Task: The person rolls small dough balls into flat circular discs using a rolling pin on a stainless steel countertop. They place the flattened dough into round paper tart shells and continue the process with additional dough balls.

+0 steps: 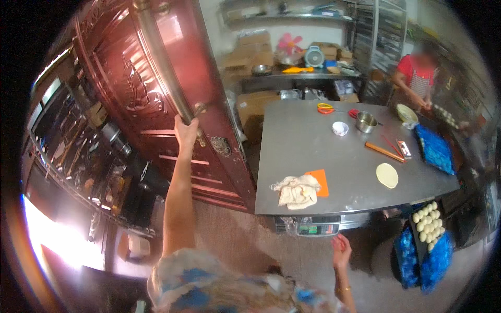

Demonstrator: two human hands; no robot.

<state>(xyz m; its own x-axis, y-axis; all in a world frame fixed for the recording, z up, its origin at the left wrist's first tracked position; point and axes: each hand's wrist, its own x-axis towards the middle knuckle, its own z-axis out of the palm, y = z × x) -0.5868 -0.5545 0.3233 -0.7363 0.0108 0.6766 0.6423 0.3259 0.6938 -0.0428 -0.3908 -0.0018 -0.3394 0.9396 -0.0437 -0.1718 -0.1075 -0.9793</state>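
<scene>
My left hand (186,131) is closed around the long metal pull handle (166,66) of a dark red panelled door (195,66). Fingers loosely curled, my right hand (342,250) hangs in the air beside a digital scale (317,229) under the front edge of a steel table (297,144); it holds nothing that I can see. On the table, a crumpled cream cloth (297,191) lies partly over an orange scraper (321,182). Further right are a flat round of dough (387,175), a wooden rolling pin (384,152), a steel pot (366,122) and a small white bowl (340,128).
A co-worker in a red shirt (407,66) stands at the far right, hands near a tray of dough balls (446,116). More dough balls (428,225) sit on a tray beside blue covers (438,262) at the table's right front. Cardboard boxes (254,47) and a fan (314,57) stand behind.
</scene>
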